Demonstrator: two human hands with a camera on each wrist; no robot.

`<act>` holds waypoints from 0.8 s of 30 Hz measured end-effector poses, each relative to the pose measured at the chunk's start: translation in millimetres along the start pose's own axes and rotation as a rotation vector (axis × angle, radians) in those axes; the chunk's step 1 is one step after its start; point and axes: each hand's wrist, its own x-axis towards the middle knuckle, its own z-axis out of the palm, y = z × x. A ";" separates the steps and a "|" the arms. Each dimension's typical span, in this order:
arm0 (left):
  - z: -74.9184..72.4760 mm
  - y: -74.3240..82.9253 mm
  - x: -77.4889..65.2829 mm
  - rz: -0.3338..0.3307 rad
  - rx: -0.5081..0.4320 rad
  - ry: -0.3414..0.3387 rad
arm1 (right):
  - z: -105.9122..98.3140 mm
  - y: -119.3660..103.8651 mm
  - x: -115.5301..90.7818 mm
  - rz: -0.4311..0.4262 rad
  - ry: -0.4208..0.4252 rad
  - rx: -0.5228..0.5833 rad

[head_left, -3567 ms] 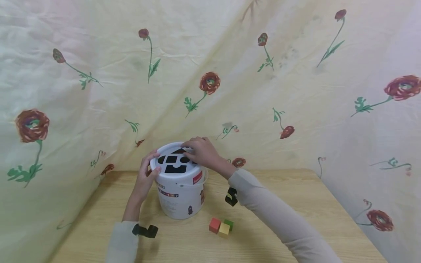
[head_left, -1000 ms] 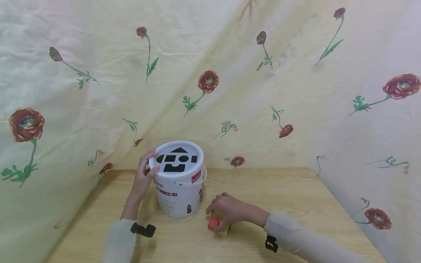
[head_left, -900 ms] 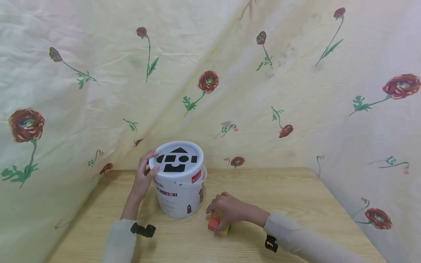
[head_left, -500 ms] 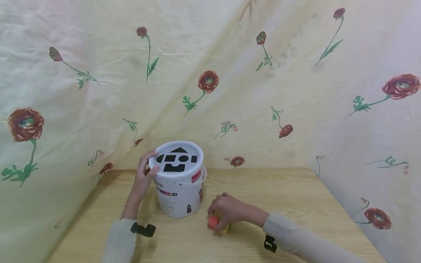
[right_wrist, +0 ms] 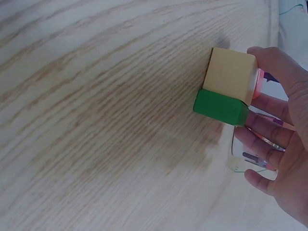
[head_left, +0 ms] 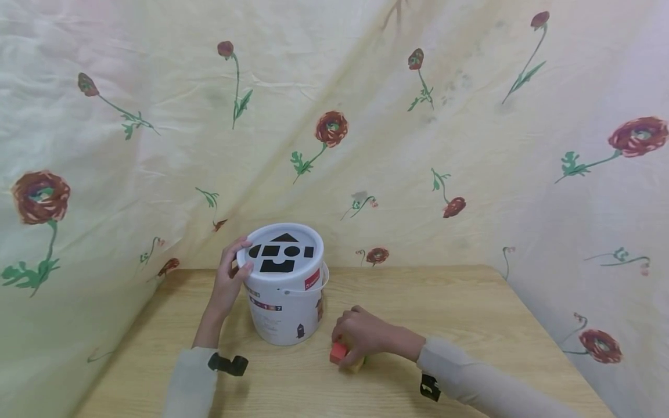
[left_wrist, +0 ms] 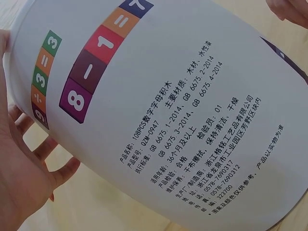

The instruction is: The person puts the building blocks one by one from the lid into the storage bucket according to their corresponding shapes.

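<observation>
A white toy bucket (head_left: 284,313) stands upright, its lid (head_left: 284,255) pierced with shaped holes. My left hand (head_left: 228,278) holds the lid's left edge, thumb on top; in the left wrist view its fingers reach round the side. On the table, right of the bucket, my right hand (head_left: 363,334) curls its thumb and fingers about a cluster of toy blocks. These are a red block (head_left: 338,353), a yellow block (right_wrist: 231,74) and a green block (right_wrist: 220,107), close together. The hand partly hides them in the head view; the red one is mostly hidden in the right wrist view.
The wooden table (head_left: 434,302) extends right of the bucket and in front of it. A flower-print cloth (head_left: 282,157) hangs behind and at both sides. The bucket's white handle (head_left: 324,281) hangs down at its right side.
Since the earliest frame my right hand has left the lid and come down to the blocks. Within the last second it has shifted slightly right over them. My left hand stays on the bucket.
</observation>
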 end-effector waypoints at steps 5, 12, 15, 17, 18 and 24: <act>-0.1 0.6 0.8 -0.007 0.005 -0.003 | 2.1 -1.4 -0.4 -0.003 0.012 -0.008; -0.6 0.5 0.4 -0.011 0.020 -0.005 | 3.5 -2.7 -1.4 -0.022 0.026 -0.037; -0.6 0.3 0.8 -0.012 0.015 -0.007 | 3.5 -3.6 -1.4 -0.029 0.030 -0.051; -0.5 0.3 0.7 -0.014 0.011 -0.008 | 3.5 -4.8 -1.2 -0.029 0.028 -0.059; -0.5 0.4 0.7 -0.015 0.009 -0.008 | 3.7 -5.2 -1.1 -0.028 0.028 -0.063; -0.5 1.1 0.2 -0.023 0.018 -0.003 | 5.6 -6.4 -0.9 -0.025 0.025 -0.083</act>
